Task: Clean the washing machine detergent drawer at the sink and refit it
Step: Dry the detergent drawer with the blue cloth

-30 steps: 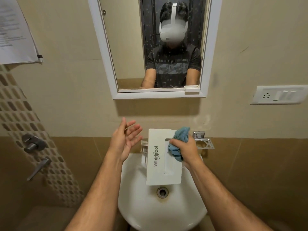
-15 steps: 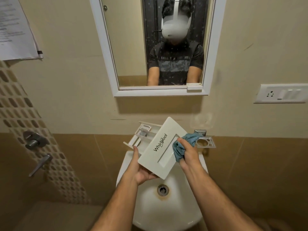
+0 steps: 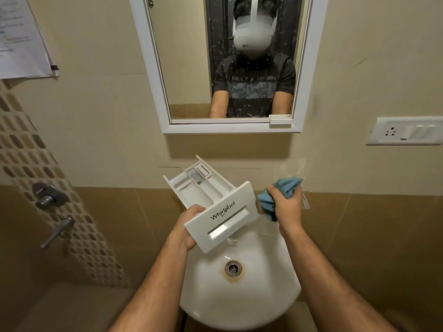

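The detergent drawer (image 3: 203, 188) is up in the air over the back of the sink (image 3: 239, 305), tilted, with its compartments facing up and away from you and its white front panel turned toward you; your left hand (image 3: 185, 227) alone carries it, fingers and thumb curled round the panel's left end. That is the weak point as I judge it: the whole length of the tray hangs off one corner grip, so if the plastic is wet or soapy it could twist out of your fingers and drop into the basin, where a thin compartment wall or the grey insert (image 3: 196, 177) near the far end could crack or pop loose. Any water left in the compartments could also run out toward the wall if you tip it further back. Your right hand (image 3: 285, 207) is just beside the panel's right edge but not touching it, closed tight around the bunched blue cloth (image 3: 284, 188); pressing hard with the cloth while only the left hand steadies the drawer would add to that twisting. The panel reads "Whirlpool" in dark script above its recessed handle slot. A printed sheet of paper (image 3: 21, 39) hangs on the wall to the upper left, its text too blurred to read
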Demonstrator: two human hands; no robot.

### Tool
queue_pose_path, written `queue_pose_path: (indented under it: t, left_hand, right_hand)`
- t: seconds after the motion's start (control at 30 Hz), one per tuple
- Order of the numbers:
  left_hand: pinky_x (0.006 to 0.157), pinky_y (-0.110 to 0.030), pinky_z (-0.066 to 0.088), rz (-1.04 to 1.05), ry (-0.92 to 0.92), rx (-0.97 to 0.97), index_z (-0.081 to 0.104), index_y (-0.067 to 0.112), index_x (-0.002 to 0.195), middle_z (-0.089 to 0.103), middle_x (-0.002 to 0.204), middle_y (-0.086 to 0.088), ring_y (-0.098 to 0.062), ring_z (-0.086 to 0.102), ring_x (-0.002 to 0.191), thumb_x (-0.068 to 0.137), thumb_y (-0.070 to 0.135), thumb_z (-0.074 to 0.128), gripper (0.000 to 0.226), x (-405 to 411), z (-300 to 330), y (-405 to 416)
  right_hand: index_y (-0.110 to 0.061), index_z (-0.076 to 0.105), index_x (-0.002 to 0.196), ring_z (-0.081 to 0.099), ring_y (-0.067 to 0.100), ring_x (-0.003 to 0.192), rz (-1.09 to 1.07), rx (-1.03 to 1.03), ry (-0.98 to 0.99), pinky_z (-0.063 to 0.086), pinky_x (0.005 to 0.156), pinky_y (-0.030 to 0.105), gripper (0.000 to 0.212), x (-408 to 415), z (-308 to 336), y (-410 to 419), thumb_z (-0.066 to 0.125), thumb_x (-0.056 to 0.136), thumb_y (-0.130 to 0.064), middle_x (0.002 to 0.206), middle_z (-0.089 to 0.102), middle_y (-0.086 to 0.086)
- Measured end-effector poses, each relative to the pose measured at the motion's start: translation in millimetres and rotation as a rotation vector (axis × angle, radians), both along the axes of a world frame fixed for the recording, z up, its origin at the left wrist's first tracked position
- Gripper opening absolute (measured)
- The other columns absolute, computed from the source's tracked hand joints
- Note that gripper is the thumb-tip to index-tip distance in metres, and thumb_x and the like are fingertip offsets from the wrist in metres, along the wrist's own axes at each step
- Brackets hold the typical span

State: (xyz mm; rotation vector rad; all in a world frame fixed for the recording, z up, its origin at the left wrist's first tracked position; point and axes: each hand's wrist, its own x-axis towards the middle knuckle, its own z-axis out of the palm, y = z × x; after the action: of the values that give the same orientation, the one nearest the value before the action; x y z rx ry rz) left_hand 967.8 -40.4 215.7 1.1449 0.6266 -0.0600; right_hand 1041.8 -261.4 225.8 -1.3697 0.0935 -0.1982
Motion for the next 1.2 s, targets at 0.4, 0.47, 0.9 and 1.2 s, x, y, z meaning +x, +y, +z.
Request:
queue_pose_path:
  t: [0.4, 0.47, 0.9, 1.2]
  left_hand:
    - [0.04, -0.022, 0.043, 0.06, 0.01, 0.215, 0.055, -0.006, 0.108, 0.056, 0.074, -0.017, -0.024, 0.055, 0.051, 0.09, 0.009, 0.053, 0.024, 0, 5, -13]
    - [0.038, -0.024, 0.046, 0.06, -0.049, 0.156, 0.055, -0.009, 0.112, 0.06, 0.075, -0.019, -0.026, 0.062, 0.052, 0.094, 0.006, 0.05, 0.024, -1, 6, -19]
    - [0.053, -0.028, 0.043, 0.016, 0.02, 0.26, 0.045, 0.002, 0.123, 0.048, 0.095, -0.013, -0.024, 0.053, 0.072, 0.094, 0.013, 0.049, 0.031, -10, 10, -17]
    - [0.057, -0.028, 0.042, -0.001, -0.035, 0.252, 0.046, 0.005, 0.123, 0.05, 0.093, -0.007, -0.02, 0.049, 0.072, 0.095, 0.011, 0.047, 0.029, -28, 6, -19]
  right_hand:
    - [-0.024, 0.059, 0.1, 0.053, 0.016, 0.091, 0.347, -0.97, -0.558, 0.046, 0.074, 0.033, 0.025, -35, 47, 52, 0.071, 0.08, -0.033, 0.093, 0.057, -0.007]
    - [-0.023, 0.058, 0.102, 0.056, 0.016, 0.092, 0.449, -0.955, -0.594, 0.047, 0.076, 0.033, 0.03, -43, 49, 64, 0.073, 0.081, -0.038, 0.097, 0.062, -0.005]
    - [-0.033, 0.057, 0.087, 0.06, -0.007, 0.066, 0.385, -0.754, -0.192, 0.044, 0.054, 0.012, 0.019, -12, 41, 20, 0.074, 0.084, -0.038, 0.077, 0.064, -0.017]
    - [-0.002, 0.065, 0.093, 0.064, 0.028, 0.064, 0.391, -0.235, 0.162, 0.053, 0.057, 0.038, 0.024, 3, -4, -8, 0.077, 0.083, -0.02, 0.079, 0.071, 0.018]
